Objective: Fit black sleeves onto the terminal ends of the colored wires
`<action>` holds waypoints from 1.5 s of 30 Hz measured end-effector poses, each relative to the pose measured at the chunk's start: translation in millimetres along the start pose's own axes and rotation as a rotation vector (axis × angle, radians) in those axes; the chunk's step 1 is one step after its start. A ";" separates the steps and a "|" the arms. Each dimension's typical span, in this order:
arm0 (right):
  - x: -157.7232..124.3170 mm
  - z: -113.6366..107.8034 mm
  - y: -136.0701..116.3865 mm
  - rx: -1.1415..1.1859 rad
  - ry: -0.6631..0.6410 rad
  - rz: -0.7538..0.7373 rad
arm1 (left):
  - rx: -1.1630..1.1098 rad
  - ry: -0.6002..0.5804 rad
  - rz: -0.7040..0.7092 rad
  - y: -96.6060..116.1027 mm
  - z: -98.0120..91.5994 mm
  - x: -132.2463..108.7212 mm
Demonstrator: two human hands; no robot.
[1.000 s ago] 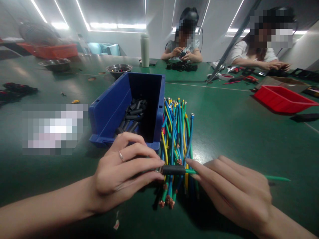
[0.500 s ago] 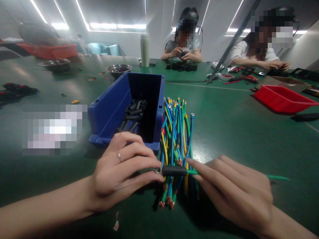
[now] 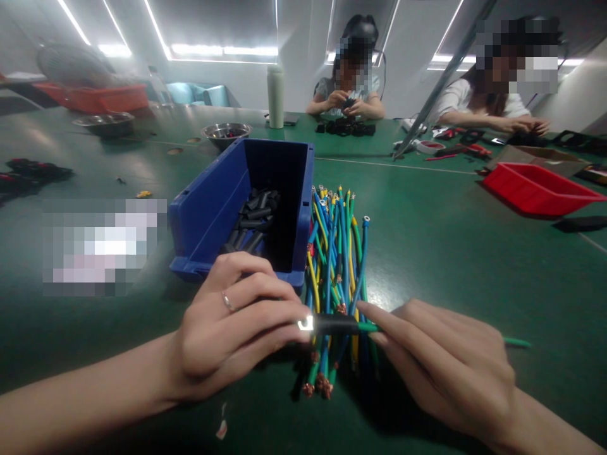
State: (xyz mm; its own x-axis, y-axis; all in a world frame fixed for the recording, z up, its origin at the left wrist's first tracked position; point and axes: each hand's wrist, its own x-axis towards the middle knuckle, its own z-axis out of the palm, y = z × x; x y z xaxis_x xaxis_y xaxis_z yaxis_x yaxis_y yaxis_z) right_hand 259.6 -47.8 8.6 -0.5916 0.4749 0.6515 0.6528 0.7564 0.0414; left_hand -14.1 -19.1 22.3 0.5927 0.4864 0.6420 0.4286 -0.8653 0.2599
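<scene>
My left hand (image 3: 241, 322) is closed, its thumb and fingers pinching a shiny metal ring terminal (image 3: 306, 323). Right beside that terminal, a black sleeve (image 3: 336, 324) sits around a green wire (image 3: 368, 327). My right hand (image 3: 446, 363) is closed on this wire just past the sleeve, and the wire's tail pokes out behind the hand. Beneath them lies a bundle of blue, green and yellow wires (image 3: 328, 253), some with ring terminals at the far end and bare copper strands at the near end. More black sleeves (image 3: 258, 213) lie in a blue bin (image 3: 199, 212) behind my left hand.
A red tray (image 3: 540, 193) stands at the right. Metal bowls (image 3: 226, 131) and a pale bottle (image 3: 275, 98) are farther back on the green table (image 3: 427, 221). Two people sit across it, handling dark parts. A slanted pole (image 3: 441, 82) rises at the right.
The black sleeve has shifted slightly right, and the terminal now catches bright light. The wire's tail behind my right hand shows shorter. Both hands have barely moved.
</scene>
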 end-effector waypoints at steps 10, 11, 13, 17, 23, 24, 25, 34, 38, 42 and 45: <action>-3.1 4.8 -0.5 0.017 -0.048 0.018 | -0.011 0.025 -0.009 2.2 2.7 0.8; -2.8 4.3 -0.3 0.021 -0.057 0.010 | -0.015 0.027 -0.017 2.5 3.1 0.8; -2.4 3.2 0.2 0.032 -0.057 -0.007 | -0.027 0.031 -0.026 3.0 3.8 0.8; -2.8 2.9 1.1 0.060 -0.053 -0.041 | -0.054 0.045 -0.013 3.0 4.8 1.1; -4.1 3.2 1.4 0.063 -0.118 -0.060 | -0.060 0.003 -0.004 2.0 5.2 1.7; -3.8 3.0 1.2 0.059 -0.119 -0.059 | -0.066 -0.001 0.000 1.9 5.2 1.9; -3.5 2.7 1.0 0.057 -0.121 -0.058 | -0.072 -0.006 0.002 1.8 5.1 2.1; -0.5 0.4 0.9 0.037 -0.109 -0.065 | -0.060 -0.032 -0.029 0.6 5.4 0.5; -4.2 1.9 1.3 0.064 -0.112 -0.049 | -0.074 -0.006 -0.044 -0.6 5.3 -2.3; -10.1 4.9 1.0 0.081 -0.100 -0.017 | -0.065 -0.013 -0.033 -0.7 5.3 -3.7; -11.9 5.1 0.5 0.088 -0.110 -0.015 | -0.072 -0.012 -0.035 -0.4 5.8 -3.4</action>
State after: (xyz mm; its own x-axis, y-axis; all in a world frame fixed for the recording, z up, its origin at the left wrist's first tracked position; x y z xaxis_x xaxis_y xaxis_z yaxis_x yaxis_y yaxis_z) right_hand 264.6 -50.7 -3.0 -0.6522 0.5065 0.5640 0.6028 0.7976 -0.0191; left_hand -12.4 -19.7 15.8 0.5866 0.5177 0.6228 0.3994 -0.8539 0.3335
